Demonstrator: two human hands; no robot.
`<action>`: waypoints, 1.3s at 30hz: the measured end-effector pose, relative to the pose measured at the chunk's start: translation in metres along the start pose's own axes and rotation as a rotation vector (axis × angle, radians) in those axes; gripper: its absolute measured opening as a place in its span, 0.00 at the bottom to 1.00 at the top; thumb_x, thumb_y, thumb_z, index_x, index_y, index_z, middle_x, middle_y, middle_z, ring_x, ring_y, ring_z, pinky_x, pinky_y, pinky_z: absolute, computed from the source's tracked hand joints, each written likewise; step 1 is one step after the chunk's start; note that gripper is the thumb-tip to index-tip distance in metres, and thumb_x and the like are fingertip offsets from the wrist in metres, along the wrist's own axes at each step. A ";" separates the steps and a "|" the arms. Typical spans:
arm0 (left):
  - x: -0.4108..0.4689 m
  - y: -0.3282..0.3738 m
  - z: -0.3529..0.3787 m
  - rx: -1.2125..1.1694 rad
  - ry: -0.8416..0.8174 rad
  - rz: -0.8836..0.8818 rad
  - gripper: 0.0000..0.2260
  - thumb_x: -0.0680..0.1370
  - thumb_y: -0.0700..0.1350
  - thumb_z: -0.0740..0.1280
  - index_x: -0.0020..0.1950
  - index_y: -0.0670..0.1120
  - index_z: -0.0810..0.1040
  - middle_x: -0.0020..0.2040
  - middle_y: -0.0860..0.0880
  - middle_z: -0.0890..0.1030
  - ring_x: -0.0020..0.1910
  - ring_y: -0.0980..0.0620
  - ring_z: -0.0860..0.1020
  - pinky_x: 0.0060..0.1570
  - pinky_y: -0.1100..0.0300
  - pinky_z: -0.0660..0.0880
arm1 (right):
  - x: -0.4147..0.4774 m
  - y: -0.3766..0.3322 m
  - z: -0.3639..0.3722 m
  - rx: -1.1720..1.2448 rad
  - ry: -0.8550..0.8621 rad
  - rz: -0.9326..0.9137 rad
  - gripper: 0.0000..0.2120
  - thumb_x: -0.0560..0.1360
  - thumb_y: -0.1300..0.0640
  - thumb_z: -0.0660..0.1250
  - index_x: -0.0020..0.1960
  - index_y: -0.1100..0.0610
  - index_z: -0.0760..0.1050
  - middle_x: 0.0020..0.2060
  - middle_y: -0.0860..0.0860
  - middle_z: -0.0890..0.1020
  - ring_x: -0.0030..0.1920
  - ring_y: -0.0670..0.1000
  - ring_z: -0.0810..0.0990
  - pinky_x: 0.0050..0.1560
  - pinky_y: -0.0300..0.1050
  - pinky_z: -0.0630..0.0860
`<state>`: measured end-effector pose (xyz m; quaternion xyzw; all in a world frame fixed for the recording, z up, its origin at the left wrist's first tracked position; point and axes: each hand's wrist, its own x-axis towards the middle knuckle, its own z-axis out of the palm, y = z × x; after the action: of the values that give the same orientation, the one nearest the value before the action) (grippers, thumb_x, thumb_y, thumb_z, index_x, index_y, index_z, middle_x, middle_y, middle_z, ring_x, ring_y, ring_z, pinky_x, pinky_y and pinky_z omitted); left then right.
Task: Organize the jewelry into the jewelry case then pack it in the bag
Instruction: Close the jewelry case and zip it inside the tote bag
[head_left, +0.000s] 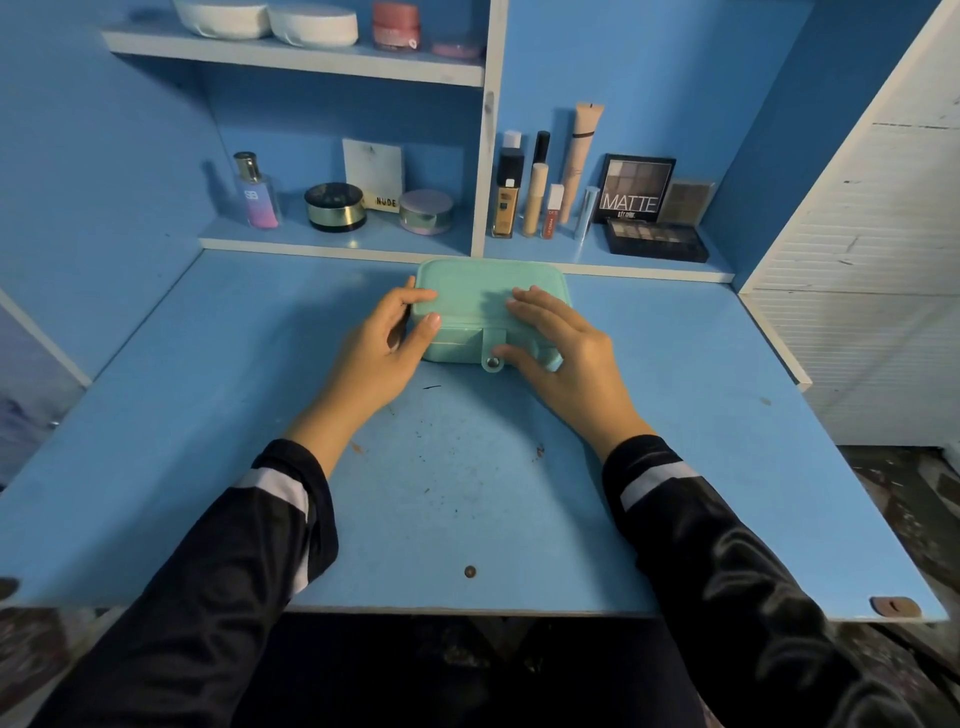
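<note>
The person is wearing a black long-sleeved top of slightly glossy fabric. The left sleeve (223, 545) and the right sleeve (727, 561) are each showing a broad white band just behind a black cuff. The right sleeve is creasing and catching pale highlights. The cuffs are ending at the wrists, leaving the left hand (374, 358) and the right hand (569, 358) bare.

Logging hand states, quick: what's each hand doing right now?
Left hand: grips the mint jewelry case at its left end.
Right hand: open, flat on the case.

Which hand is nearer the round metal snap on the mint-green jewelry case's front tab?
The right hand: its thumb lies beside the snap; left hand grips the case's left corner.
</note>
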<state>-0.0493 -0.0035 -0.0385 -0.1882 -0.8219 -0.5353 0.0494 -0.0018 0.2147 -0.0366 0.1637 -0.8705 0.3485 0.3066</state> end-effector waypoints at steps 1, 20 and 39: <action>0.001 0.000 0.000 0.011 0.001 -0.005 0.14 0.81 0.52 0.64 0.66 0.53 0.74 0.68 0.58 0.73 0.54 0.64 0.75 0.58 0.65 0.70 | 0.000 0.001 0.001 -0.006 -0.021 0.006 0.22 0.72 0.56 0.75 0.63 0.63 0.77 0.64 0.55 0.77 0.69 0.53 0.72 0.70 0.41 0.67; -0.001 0.010 0.002 -0.075 0.000 -0.088 0.20 0.81 0.46 0.64 0.73 0.50 0.70 0.76 0.52 0.66 0.60 0.77 0.65 0.56 0.83 0.62 | 0.010 0.003 0.010 -0.257 -0.097 -0.026 0.29 0.71 0.49 0.74 0.68 0.61 0.74 0.66 0.55 0.76 0.68 0.59 0.72 0.70 0.52 0.67; 0.006 0.016 0.013 -0.066 0.079 -0.208 0.23 0.79 0.55 0.64 0.74 0.58 0.66 0.59 0.54 0.77 0.55 0.56 0.76 0.63 0.57 0.72 | 0.009 -0.002 -0.008 0.232 -0.066 0.553 0.36 0.73 0.40 0.69 0.76 0.51 0.61 0.73 0.47 0.66 0.73 0.45 0.63 0.71 0.41 0.63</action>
<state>-0.0480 0.0159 -0.0290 -0.0820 -0.8163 -0.5715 0.0197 -0.0041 0.2180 -0.0256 -0.0345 -0.8460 0.5103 0.1507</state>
